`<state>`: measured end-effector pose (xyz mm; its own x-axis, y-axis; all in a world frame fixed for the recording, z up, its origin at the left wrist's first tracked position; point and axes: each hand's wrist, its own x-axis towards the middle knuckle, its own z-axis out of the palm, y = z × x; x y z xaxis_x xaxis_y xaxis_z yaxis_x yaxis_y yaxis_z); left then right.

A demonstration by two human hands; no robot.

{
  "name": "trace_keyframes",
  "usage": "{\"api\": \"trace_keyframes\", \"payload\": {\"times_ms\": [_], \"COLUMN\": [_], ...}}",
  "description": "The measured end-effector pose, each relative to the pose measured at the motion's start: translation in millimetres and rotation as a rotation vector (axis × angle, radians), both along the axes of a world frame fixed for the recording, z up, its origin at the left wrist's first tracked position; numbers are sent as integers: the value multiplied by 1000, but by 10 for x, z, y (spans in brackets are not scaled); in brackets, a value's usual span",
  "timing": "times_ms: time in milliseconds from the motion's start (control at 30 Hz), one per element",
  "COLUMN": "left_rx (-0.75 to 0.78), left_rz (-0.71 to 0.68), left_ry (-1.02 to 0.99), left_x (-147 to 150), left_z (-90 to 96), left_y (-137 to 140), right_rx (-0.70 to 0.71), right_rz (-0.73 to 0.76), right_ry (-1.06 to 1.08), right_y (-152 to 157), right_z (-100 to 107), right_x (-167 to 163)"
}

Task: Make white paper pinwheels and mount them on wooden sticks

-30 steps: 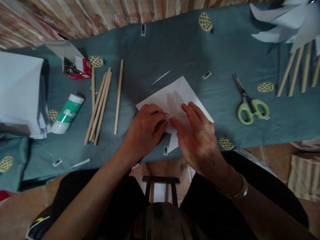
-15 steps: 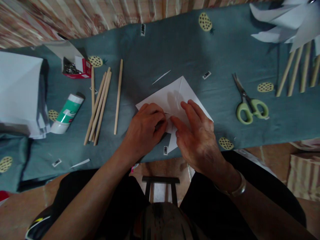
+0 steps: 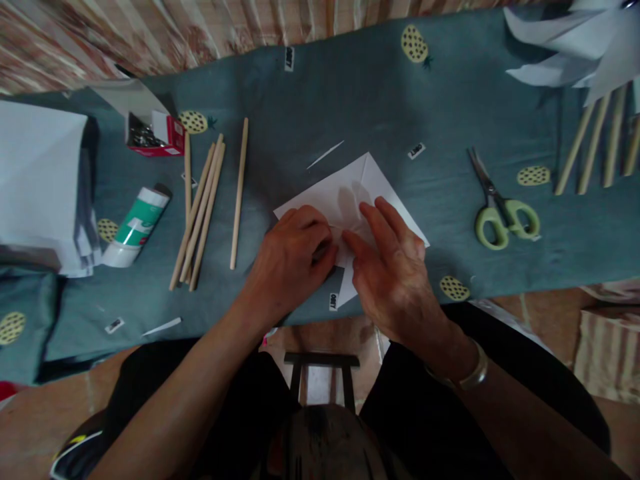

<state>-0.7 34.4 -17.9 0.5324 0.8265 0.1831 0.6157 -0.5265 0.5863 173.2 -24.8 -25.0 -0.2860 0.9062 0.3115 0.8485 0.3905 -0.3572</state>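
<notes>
A square white sheet of paper [image 3: 320,191] lies turned at an angle on the cloth in front of me. Faint crease lines run across it, and its near side shows a slit with a narrow corner [image 3: 346,287] pointing toward me. My left hand [image 3: 297,250] is on the sheet's left part, fingers curled and thumb drawn in; what they pinch, if anything, is hidden. Across from it, my right hand [image 3: 387,267] rests on the right part with its fingers apart, the index tip close to the left fingers at the sheet's middle.
Left are wooden sticks [image 3: 200,213], a glue stick [image 3: 137,227], a red box of small metal pieces [image 3: 173,137] and stacked paper [image 3: 37,180]. Right lie green-handled scissors [image 3: 493,200] and white paper pinwheels [image 3: 585,43] on sticks. Paper slivers [image 3: 325,155] lie about.
Both hands keep almost the same place on the paper. The whole view has shifted very slightly; nothing was picked up or let go.
</notes>
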Motion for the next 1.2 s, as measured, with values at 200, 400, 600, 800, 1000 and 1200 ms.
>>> {"api": "trace_keyframes", "payload": {"times_ms": [200,400,600,800,1000,1200], "left_rx": [46,155,199,175,222,279], "left_rz": [59,-18,-21,-17,-112,-111], "left_ry": [-15,-46,-64,-69,-4,47], "left_x": [-30,-44,-46,-28,-4,-136], "left_z": [57,33,-40,4,-19,12], "left_y": [-111,-179,-180,-265,-413,-507], "right_rx": [-29,-8,-93,-107,-59,-50], "right_rz": [0,22,24,-72,-101,-80], "right_ry": [40,52,116,149,52,67], "right_y": [33,76,152,231,120,-94], "right_z": [-3,-16,95,158,112,210], "right_x": [-7,-47,91,396,398,393]}}
